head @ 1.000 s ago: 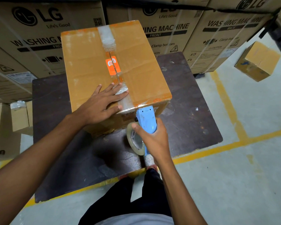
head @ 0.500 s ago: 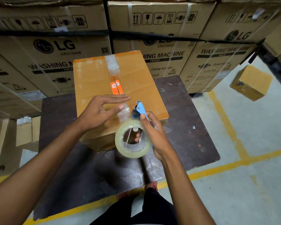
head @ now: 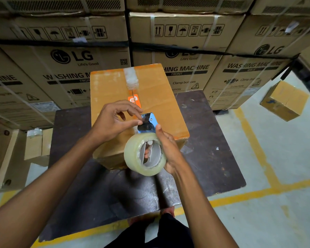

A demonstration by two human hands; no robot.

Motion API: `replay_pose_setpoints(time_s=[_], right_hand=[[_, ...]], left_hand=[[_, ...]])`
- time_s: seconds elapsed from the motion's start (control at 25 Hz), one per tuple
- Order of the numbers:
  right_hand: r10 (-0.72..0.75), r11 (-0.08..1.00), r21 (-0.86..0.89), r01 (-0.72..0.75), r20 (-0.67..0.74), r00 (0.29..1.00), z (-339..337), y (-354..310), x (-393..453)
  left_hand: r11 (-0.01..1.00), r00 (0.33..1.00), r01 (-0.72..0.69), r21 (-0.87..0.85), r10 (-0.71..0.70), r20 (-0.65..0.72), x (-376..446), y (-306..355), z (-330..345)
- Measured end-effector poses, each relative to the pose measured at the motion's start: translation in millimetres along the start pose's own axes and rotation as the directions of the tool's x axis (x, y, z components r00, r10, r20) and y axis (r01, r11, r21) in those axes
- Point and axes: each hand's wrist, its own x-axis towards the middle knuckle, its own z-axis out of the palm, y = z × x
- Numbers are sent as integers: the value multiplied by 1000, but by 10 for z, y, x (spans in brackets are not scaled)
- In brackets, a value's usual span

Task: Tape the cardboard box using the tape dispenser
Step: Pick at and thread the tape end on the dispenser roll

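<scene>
Your right hand (head: pixel 166 149) grips the tape dispenser (head: pixel 147 140) over the cardboard box (head: pixel 115 90), whose untaped seam (head: pixel 132 90) runs straight away from you, while your left hand (head: pixel 115 120) pinches at its blue head.

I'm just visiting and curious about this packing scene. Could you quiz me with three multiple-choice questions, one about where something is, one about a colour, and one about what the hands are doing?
1. Where does the cardboard box stand?
A. on a dark board
B. on the bare floor
C. on top of the stacked cartons

2. What colour is the body of the tape dispenser?
A. red
B. blue
C. green

3. What is the left hand doing?
A. lying flat on the box
B. hanging out of view
C. pinching at the head of the dispenser

Answers:
1. A: the box rests on the dark board, which lies on the floor with its yellow lines.
2. B: the frame above the clear tape roll is blue.
3. C: its fingertips meet at the dispenser's head, while the right hand holds the dispenser above the box.
</scene>
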Motion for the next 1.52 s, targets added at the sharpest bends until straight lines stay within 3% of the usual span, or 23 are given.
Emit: replay_pose_setpoints(time_s=[0.48,0.84,1.24,1.52], right_hand=[[84,994,60,-90,87,993,-55,81,176],[128,992,-11,-128,138,982,-106,-162,326],[35,969,-244,-30,19,999,-33,-252,665],[-114,970,-222,94,-81,990,-178,-501,739]], left_hand=[[955,978,191,-228,-165,129,163,81,-165],[954,976,205,-218,-215,-20,260,133,-119],[973,957,225,-59,-232,-176,439,59,-39],[952,931,298,-71,-306,-197,545,39,-9]])
